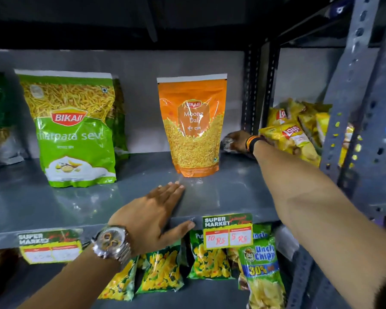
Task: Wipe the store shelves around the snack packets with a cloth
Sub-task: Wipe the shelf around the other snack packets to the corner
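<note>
Moong Dal packet (193, 128) stands on shelf (76, 201), right of sev packet (74, 130).

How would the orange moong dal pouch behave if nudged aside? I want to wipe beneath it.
The orange moong dal pouch stands upright on its own base on the shelf, so it would probably slide, though a high push might tip it. Its glossy film looks slippery.

Grey metal shelf (232, 188), glossy, bearing upright green Bikaji sev pouch (74, 130) and orange Moong Dal pouch (194, 128), well apart. Crumpled greyish cloth (226, 142) at back right, just beside the orange pouch.
</note>
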